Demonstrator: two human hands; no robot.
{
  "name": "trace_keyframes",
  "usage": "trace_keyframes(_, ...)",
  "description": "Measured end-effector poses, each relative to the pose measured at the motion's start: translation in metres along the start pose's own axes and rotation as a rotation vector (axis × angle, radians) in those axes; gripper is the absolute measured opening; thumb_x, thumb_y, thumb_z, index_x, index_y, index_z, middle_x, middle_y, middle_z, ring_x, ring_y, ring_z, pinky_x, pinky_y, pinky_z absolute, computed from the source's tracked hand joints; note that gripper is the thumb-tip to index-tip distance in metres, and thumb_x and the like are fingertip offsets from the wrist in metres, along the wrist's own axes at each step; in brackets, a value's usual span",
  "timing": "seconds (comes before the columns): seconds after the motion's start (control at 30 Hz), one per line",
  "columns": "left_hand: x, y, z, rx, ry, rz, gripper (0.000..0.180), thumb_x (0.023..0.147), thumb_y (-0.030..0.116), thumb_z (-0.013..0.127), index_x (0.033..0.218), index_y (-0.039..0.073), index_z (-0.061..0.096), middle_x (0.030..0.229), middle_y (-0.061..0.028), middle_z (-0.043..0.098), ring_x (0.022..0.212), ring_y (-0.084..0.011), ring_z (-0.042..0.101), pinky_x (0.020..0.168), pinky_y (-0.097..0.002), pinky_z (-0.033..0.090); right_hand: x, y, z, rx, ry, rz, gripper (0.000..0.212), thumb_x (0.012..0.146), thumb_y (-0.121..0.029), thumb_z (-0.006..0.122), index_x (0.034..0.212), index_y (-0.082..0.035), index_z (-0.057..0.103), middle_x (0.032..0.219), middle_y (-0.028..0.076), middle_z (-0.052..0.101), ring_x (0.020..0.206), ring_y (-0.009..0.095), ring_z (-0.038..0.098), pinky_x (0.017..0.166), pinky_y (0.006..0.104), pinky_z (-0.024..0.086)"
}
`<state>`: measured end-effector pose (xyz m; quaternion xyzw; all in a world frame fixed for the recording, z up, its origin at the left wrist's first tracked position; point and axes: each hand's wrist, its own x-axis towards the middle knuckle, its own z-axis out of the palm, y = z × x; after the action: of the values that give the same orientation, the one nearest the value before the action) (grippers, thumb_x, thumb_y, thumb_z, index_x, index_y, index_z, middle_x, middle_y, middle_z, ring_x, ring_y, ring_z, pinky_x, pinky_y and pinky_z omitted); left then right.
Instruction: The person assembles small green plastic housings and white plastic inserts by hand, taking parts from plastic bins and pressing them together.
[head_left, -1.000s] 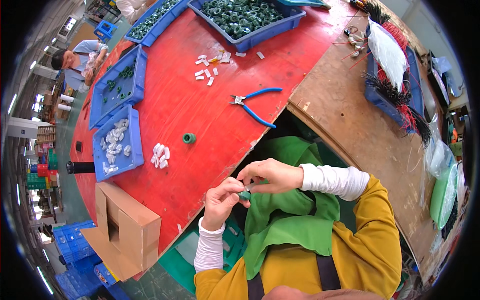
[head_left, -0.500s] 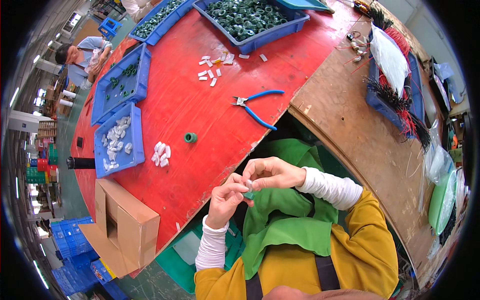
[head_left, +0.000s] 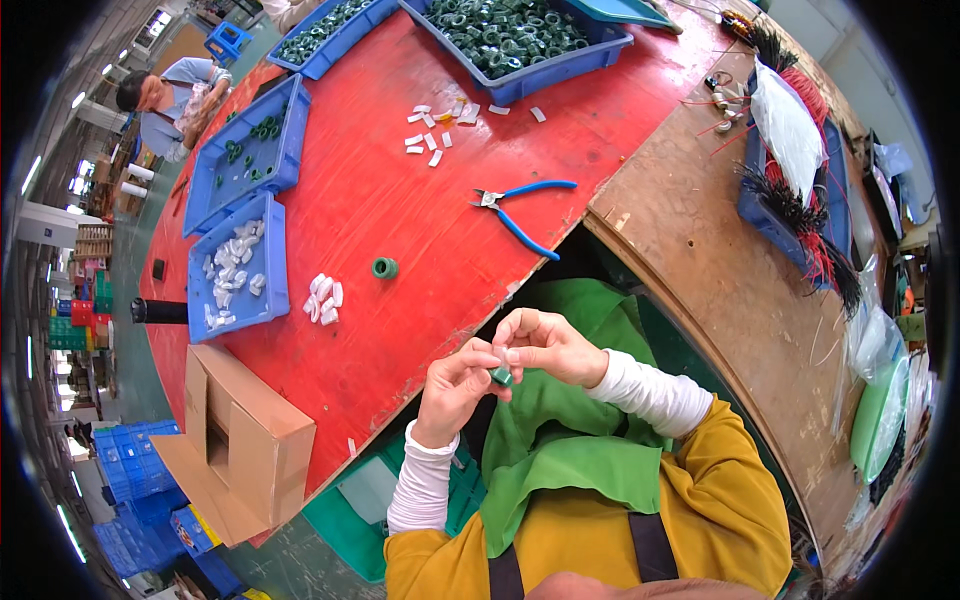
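Observation:
Just past the table's near edge, my two hands meet above my lap. My left hand (head_left: 456, 392) is closed, its fingertips pinching a small green plastic ring (head_left: 501, 377). My right hand (head_left: 552, 349) comes in from the other side, thumb and forefinger pinched at the top of the ring on a small white piece, mostly covered by the fingers. Another green ring (head_left: 384, 268) stands alone on the red tabletop. Left of it lies a little heap of white plastic pieces (head_left: 323, 299). Blue-handled side cutters (head_left: 522, 216) rest with handles spread near the table edge.
Blue bins hold white pieces (head_left: 280, 290), a few green rings (head_left: 296, 125) and many green rings (head_left: 610, 52). White strips (head_left: 434, 157) lie scattered. An open cardboard box (head_left: 285, 440) stands at left. Wires fill a bin (head_left: 757, 212) at right. A person (head_left: 172, 105) sits far left.
My fingers have closed further over the white piece, which shows less now. The green ring is tilted differently in my left fingertips. The whole view has shifted slightly.

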<state>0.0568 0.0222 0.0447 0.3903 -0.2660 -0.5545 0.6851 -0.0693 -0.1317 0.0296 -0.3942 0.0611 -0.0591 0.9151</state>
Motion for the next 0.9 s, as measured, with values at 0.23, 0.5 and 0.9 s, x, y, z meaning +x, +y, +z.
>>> trace_keyframes(0.23, 0.001, -0.01, -0.006, -0.115, 0.071, 0.0, 0.019, 0.092, 0.009, 0.058, 0.108, 0.0, 0.063, 0.107, -0.0096, 0.054, 0.093, -0.023, 0.062, 0.074, -0.0334, 0.058, -0.005, 0.014, 0.0, -0.224, 0.118, -0.139, 0.018, 0.09, -0.014, 0.065, 0.1, -0.002, 0.058, 0.094, 0.003, 0.061, 0.08, 0.011, 0.06, 0.072, 0.0266, 0.05)
trace_keyframes(0.5, 0.002, -0.02, -0.008, -0.125, 0.195, -0.002, 0.02, 0.093, 0.009, 0.057, 0.111, 0.001, 0.062, 0.106, -0.0117, 0.062, 0.091, -0.0205, 0.064, 0.076, -0.0362, 0.057, -0.012, 0.012, 0.004, -0.981, 0.205, -0.53, 0.027, 0.077, -0.01, 0.075, 0.1, -0.002, 0.062, 0.093, 0.011, 0.059, 0.083, 0.021, 0.062, 0.07, 0.0307, 0.051)
trace_keyframes(0.9, 0.005, -0.022, 0.008, -0.023, 0.369, -0.02, 0.022, 0.095, 0.008, 0.055, 0.113, -0.003, 0.059, 0.098, -0.0095, 0.066, 0.087, -0.0177, 0.065, 0.077, -0.0332, 0.055, -0.005, -0.008, 0.005, -1.508, 0.073, -0.865, 0.034, 0.065, -0.006, 0.075, 0.097, -0.009, 0.063, 0.095, 0.007, 0.055, 0.082, 0.025, 0.056, 0.067, 0.0356, 0.049)
